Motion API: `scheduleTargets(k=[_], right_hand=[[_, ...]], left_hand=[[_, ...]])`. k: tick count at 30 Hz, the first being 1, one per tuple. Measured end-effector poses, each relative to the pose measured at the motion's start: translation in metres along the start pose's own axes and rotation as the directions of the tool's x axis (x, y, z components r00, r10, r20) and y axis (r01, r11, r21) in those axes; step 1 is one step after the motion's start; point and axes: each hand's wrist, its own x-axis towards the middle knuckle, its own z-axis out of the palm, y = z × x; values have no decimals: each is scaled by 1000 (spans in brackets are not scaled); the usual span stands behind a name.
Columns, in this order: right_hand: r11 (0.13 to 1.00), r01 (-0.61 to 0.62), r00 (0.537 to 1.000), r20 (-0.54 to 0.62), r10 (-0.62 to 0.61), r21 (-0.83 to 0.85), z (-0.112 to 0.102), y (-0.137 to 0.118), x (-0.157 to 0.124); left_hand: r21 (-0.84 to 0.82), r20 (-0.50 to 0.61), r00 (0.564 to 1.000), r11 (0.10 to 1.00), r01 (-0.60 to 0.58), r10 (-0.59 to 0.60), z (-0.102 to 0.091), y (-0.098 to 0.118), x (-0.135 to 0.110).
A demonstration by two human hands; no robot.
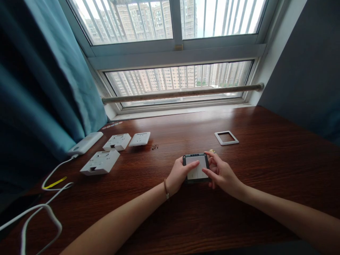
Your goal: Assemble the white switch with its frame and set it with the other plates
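A wall switch with a white rocker face and a dark surround is held between both hands above the front middle of the table. My left hand grips its left side, with the thumb lying across the white face. On the opposite side, my right hand has its thumb at the lower right of the face and its index finger at the top right corner. The other right fingers are partly hidden behind the switch. A small yellow and dark thing shows just beyond the right fingers; its kind is unclear.
A white square frame lies at the right. Toward the left are a white socket panel, several small screws, two white mounting boxes, a white device with a cable, and a yellow strip. A window stands behind.
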Motion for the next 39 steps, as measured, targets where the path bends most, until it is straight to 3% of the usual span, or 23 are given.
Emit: scheduleTargets(k=[8, 15, 26, 39], right_hand=[[999, -26, 1000, 10, 26, 25, 1, 3, 1], [998, -44, 999, -18, 43, -51, -2, 4, 4], [994, -69, 998, -4, 69, -88, -2, 5, 4], [976, -44, 999, -25, 40, -212, -6, 12, 6]], left_hand=[[4, 18, 1000, 1000, 20, -20, 0, -1, 1], [-19, -39, 999, 1000, -10, 9, -2, -7, 8], [6, -19, 1000, 1000, 8, -8, -4, -11, 11], [153, -122, 985, 983, -105, 124, -7, -9, 10]])
